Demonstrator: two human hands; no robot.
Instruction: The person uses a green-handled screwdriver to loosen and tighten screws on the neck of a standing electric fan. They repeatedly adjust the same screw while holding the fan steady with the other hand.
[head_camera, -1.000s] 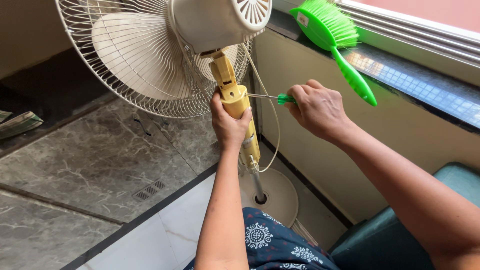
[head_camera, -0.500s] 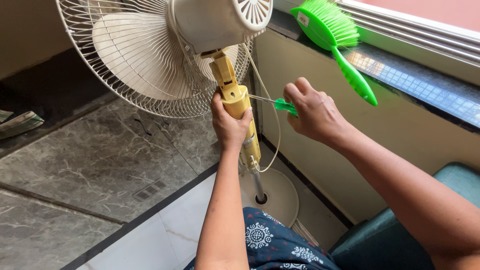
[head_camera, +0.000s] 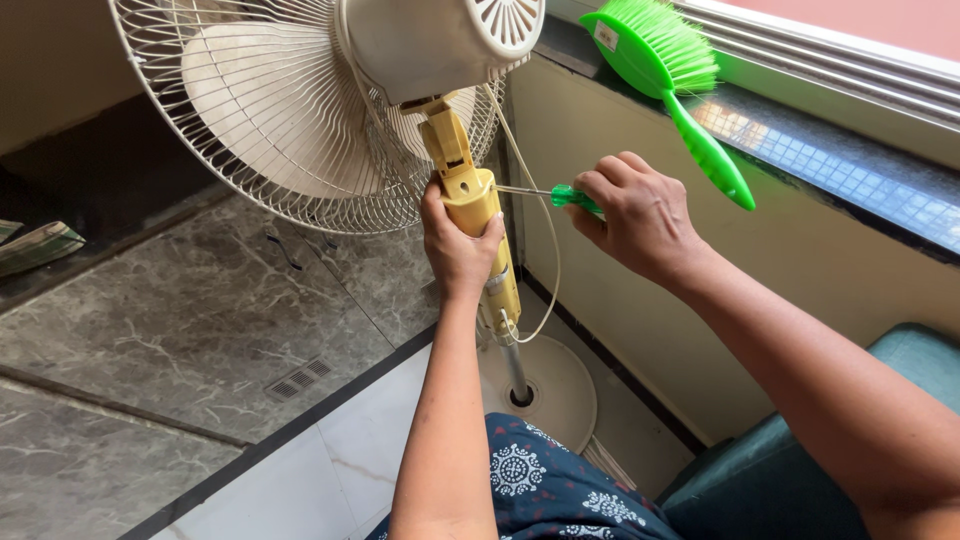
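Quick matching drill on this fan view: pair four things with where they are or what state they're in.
1. left hand
2. screwdriver
3. green brush
4. round fan base

A. lying on the window ledge
B. on the floor below the pole
C. wrapped around the yellow neck
D. held in the right hand, tip at the neck

Pairs: 1-C, 2-D, 3-A, 4-B
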